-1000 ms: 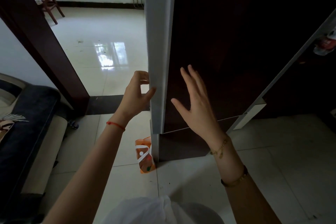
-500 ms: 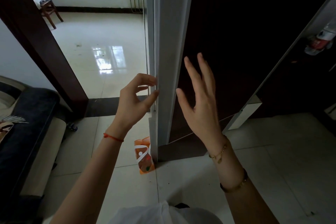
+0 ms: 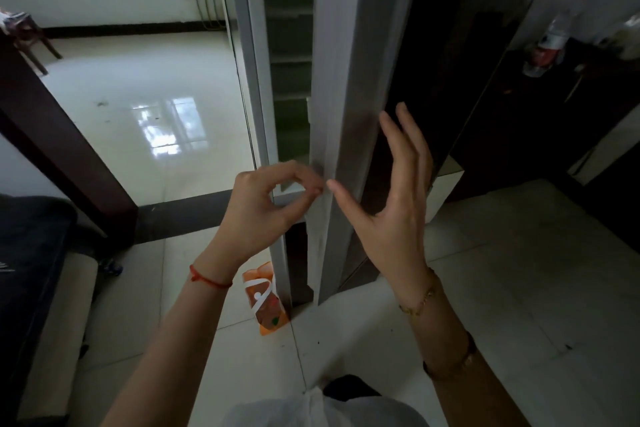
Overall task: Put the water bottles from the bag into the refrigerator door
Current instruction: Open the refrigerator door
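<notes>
Although the refrigerator door (image 3: 341,107) stands ajar, with a slice of the dim shelves (image 3: 289,55) showing in the gap beside its pale edge, nothing in view suggests that any bottle has gone into it; the task looks to be at its very opening, with the door only partly swung and all of the loading left to do. The left hand (image 3: 266,208) is curled at the door's edge, thumb and forefinger pinched close together right against the gasket, a narrow grip, though whether it truly holds the edge or only touches it I cannot tell; the right hand (image 3: 394,198) is spread wide and flat, fingers up, just beside the door's dark outer face, holding nothing. The white bag (image 3: 311,409) sits at the bottom of the view, close below the person on the floor (image 3: 519,288); its contents are hidden, so the water bottles cannot be seen. An orange packet (image 3: 265,302) lies on the tiles touching the foot of the refrigerator; a plastic bottle (image 3: 550,42) stands well apart on the dark cabinet (image 3: 571,97) at the right, and whether it belongs to the task is unclear. By my judgement what remains is to open the door fully, reach down to the bag, and carry each bottle up to the door's racks, which are not yet visible.
</notes>
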A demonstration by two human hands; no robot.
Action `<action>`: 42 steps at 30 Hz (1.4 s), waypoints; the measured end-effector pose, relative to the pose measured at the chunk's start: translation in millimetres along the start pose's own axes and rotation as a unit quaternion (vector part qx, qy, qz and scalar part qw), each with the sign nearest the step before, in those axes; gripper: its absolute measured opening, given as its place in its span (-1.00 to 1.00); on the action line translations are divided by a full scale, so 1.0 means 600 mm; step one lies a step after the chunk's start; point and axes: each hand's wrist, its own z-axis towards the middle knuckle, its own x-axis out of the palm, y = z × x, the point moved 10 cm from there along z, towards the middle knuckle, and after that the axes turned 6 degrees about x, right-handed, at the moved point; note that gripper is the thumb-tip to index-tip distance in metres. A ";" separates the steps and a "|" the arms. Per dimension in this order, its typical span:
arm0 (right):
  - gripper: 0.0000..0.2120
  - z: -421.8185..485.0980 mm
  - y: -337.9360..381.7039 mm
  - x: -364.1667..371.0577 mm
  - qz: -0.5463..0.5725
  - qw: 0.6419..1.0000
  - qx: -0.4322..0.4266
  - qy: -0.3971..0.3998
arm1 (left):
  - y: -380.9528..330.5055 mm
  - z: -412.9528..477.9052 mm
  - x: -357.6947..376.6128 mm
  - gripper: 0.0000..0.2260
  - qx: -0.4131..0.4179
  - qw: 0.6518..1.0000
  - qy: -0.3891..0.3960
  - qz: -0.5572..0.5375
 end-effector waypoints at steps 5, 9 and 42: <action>-0.25 -0.018 0.003 -0.049 -0.029 0.999 -0.005 -0.044 | -0.058 0.012 0.010 -0.87 0.097 0.994 -0.017 0.042; -0.26 -0.037 0.003 -0.081 -0.053 0.996 0.011 -0.064 | -0.098 0.018 0.026 -0.87 0.153 0.986 -0.019 0.058; -0.43 -0.159 -0.059 -0.370 -0.388 0.892 0.011 -0.232 | -0.316 0.047 0.207 -0.72 0.344 0.933 -0.057 -0.089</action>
